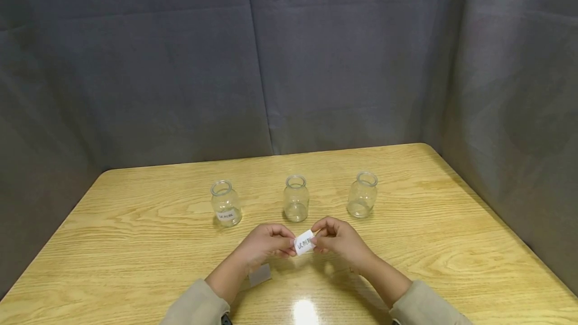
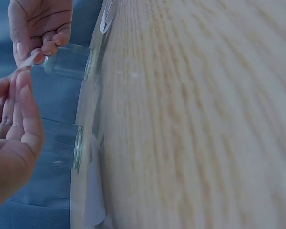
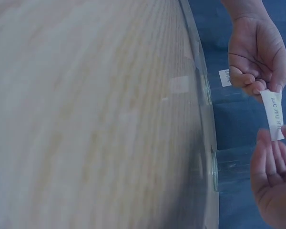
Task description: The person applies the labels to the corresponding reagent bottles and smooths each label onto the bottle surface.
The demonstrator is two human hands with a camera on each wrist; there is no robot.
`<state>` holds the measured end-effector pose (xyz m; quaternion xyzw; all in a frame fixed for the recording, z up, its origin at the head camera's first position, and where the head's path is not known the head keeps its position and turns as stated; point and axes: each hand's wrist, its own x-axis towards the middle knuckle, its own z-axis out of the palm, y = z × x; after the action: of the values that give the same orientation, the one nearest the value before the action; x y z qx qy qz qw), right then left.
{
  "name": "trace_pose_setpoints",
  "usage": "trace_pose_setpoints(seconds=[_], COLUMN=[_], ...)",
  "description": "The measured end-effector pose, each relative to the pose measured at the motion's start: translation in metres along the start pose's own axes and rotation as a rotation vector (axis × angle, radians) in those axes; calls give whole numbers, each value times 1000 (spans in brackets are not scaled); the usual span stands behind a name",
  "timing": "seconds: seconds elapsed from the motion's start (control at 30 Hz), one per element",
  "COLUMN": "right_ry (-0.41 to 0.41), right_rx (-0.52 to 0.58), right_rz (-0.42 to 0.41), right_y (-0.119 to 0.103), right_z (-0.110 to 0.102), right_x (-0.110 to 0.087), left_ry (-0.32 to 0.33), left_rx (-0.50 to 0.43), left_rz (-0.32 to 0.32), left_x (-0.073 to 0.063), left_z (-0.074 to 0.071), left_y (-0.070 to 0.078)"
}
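Holding a small white label (image 1: 303, 242) in the air above the wooden surface (image 1: 135, 247), on the near side of the middle jar (image 1: 296, 198) and apart from it. Pinching the label's left edge between thumb and fingers with the left hand (image 1: 267, 242), and its right edge likewise with the right hand (image 1: 340, 242). Clamping the label with both hands at once, laying the thumbs over its front. Sloping it slightly upward toward the right in the head view, and showing dark handwritten characters across its face. Appearing almost edge-on in the left wrist view, as a thin strip between the fingertips; turning its written face to the right wrist view.

Facing a spaced row of upright, open, clear glass jars beyond the hands: the left jar (image 1: 225, 197) with a similar written label low on its front, the middle jar, and the right jar (image 1: 363, 195). Passing the left forearm just beside a small greyish piece (image 1: 260, 275) lying on the surface, and partly covering it. Wearing beige sleeves (image 1: 198, 305). Working in front of dark grey cloth (image 1: 149, 74) hanging behind the surface and at its sides.
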<state>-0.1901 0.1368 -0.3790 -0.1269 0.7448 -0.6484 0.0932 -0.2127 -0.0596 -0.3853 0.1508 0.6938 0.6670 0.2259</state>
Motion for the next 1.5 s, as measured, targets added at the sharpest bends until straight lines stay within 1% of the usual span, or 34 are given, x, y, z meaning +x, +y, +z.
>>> trace_pose_setpoints(seconds=[0.1, 0.2, 0.27, 0.6, 0.83, 1.1, 1.37, 1.5], right_ry=[30, 47, 39, -57, -107, -123, -131, -118], right_rx=[-10, -23, -27, -60, -92, -93, -121, -107], right_rz=[6, 3, 0, -11, 10, 6, -9, -24], right_y=[-2, -2, -1, -1, -3, 1, -1, -3], right_z=[0, 2, 3, 10, 14, 17, 16, 17], right_x=[-1, -1, -1, -2, -3, -3, -4, -3], left_ry=[27, 37, 32, -7, -11, -30, -68, -70], left_rx=[7, 5, 3, -22, -23, -24, 21, 24], left_rz=[-1, -12, -15, -24, -16, -3, -12, -13], left_x=[0, -1, -1, -2, -4, -3, -4, -4], left_z=[0, 0, 0, 2, 3, 4, 0, 0], left_y=[0, 0, 1, 1, 3, -1, -2, -3])
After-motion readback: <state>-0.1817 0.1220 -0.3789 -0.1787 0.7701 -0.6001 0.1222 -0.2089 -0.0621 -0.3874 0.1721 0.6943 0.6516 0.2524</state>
